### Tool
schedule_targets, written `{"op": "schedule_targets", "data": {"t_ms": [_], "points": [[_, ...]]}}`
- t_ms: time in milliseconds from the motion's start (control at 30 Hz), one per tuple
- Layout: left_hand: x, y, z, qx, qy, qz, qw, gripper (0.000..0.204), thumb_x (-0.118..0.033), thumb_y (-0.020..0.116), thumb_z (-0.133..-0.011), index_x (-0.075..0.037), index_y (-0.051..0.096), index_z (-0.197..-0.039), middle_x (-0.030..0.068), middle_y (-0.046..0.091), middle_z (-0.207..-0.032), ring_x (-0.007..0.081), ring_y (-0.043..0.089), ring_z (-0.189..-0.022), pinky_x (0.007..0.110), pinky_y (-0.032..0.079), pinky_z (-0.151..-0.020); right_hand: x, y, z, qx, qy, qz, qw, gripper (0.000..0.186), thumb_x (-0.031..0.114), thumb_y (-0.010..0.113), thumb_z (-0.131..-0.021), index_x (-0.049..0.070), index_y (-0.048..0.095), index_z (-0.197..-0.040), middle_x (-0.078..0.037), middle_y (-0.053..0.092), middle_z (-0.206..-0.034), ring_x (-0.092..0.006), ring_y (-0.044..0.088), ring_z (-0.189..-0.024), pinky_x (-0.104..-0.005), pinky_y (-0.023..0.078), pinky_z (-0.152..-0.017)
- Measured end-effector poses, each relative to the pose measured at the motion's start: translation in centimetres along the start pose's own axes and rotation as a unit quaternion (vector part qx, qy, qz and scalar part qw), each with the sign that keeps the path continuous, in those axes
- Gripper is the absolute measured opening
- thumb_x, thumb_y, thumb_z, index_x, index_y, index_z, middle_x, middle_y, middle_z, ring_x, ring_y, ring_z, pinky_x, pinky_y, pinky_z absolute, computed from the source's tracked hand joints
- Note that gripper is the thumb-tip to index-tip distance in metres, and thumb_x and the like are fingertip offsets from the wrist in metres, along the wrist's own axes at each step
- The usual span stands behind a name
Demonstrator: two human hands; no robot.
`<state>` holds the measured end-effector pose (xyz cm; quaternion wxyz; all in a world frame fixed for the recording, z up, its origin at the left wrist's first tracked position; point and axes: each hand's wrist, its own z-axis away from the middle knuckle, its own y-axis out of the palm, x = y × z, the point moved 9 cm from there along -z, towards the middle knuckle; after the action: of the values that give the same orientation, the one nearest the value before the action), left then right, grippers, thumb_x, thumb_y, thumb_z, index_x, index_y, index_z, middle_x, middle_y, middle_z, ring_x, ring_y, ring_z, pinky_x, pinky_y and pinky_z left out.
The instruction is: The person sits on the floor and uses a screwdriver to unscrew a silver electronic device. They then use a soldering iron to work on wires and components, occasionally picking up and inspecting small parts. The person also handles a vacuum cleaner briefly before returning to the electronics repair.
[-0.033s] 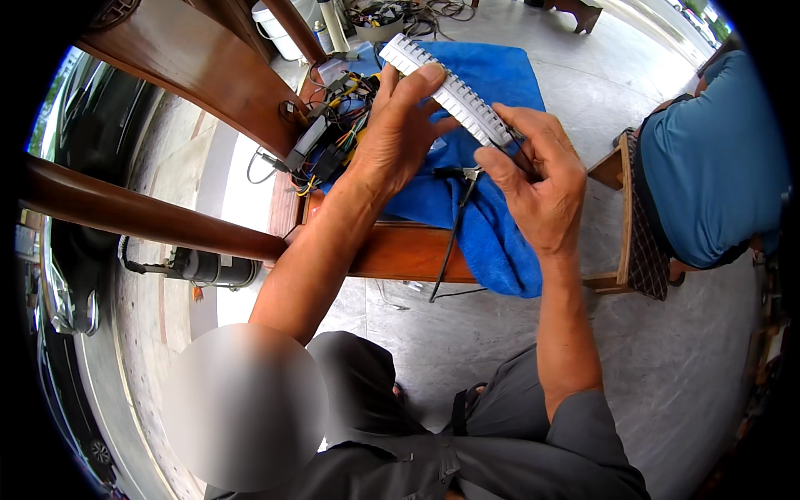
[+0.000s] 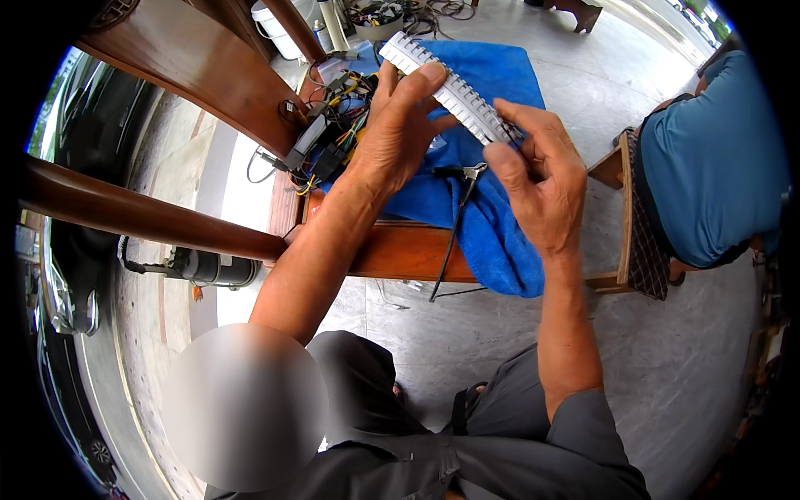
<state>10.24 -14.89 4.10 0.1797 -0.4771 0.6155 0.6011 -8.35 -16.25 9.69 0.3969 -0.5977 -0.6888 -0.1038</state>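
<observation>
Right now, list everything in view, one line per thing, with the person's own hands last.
ribbed strip: one, white, long, held over the cloth in both hands
cloth: one, blue, spread over the bench and hanging off its front edge
wire bundle: one tangle, mixed colours with black plugs, on the bench left of the cloth
hand tool: one, dark thin handles, lying on the cloth under the hands
bench: one, brown wood, under the cloth
wooden beams: two, brown, upper left
cylinder: one, black, on the floor at left
bucket: one, white, top
seated person: one, blue shirt, right edge
left hand: grip on the strip's far end
right hand: grip on the strip's near end
</observation>
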Motion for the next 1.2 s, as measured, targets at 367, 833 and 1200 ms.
{"op": "schedule_targets", "data": {"t_ms": [367, 833, 1200], "points": [[-1.8, -0.5, -0.1, -0.049, 0.074, -0.087, 0.992, 0.060, -0.037, 0.075, -0.091, -0.007, 0.043, -0.132, 0.0137, 0.058, -0.125, 0.0299, 0.061, -0.120, 0.055, 0.049, -0.107, -0.5, -1.1, 0.0, 0.007, 0.025, -0.032, 0.999, 0.036, 0.019, 0.082, -0.092, 0.001, 0.073, -0.122, -0.005, 0.069, -0.105, -0.0065, 0.057, -0.073, -0.0227, 0.050, -0.062], [1.3, 1.3, -0.3, 0.068, -0.036, -0.022, 0.997, 0.057, -0.048, 0.069, -0.096, -0.007, 0.045, -0.128, 0.0157, 0.065, -0.114, 0.0324, 0.069, -0.112, 0.053, 0.061, -0.095, -2.8, -0.2, 0.2, 0.057, 0.009, -0.180, 0.982, 0.035, 0.007, 0.080, -0.087, 0.005, 0.074, -0.122, -0.005, 0.070, -0.120, -0.0107, 0.070, -0.099, -0.0226, 0.063, -0.084], [3.0, 0.8, -0.6, 0.081, -0.108, 0.019, 0.991, 0.069, -0.060, 0.060, -0.098, 0.000, 0.051, -0.130, 0.0207, 0.068, -0.119, 0.0326, 0.072, -0.110, 0.052, 0.063, -0.094, -2.4, -0.3, 0.3, 0.055, 0.017, -0.058, 0.997, 0.038, 0.000, 0.079, -0.089, 0.005, 0.072, -0.126, -0.008, 0.075, -0.118, -0.0160, 0.074, -0.101, -0.0262, 0.063, -0.078]]}}
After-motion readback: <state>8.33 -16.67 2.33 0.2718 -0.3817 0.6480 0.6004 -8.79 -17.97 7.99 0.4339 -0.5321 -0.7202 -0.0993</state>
